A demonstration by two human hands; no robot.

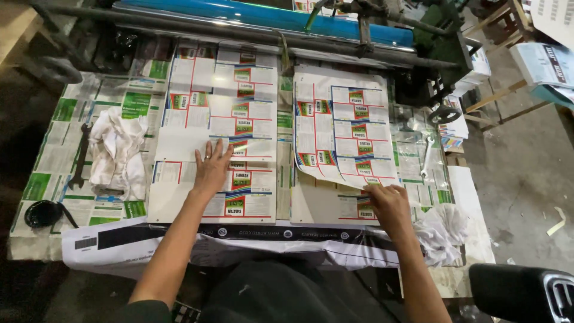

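Observation:
My left hand (211,167) lies flat, fingers spread, on a glossy printed sheet (197,125) with rows of red, green and blue labels on the left of the table. My right hand (388,202) pinches the near edge of a second printed sheet (347,128) on the right, whose lower edge curls up off the stack (323,206) beneath it.
A crumpled white rag (119,152) and a dark wrench (79,157) lie at the left, a black round lid (42,213) at the near left corner. Another rag (442,230) sits right. A blue roller (269,17) and machine parts run along the back.

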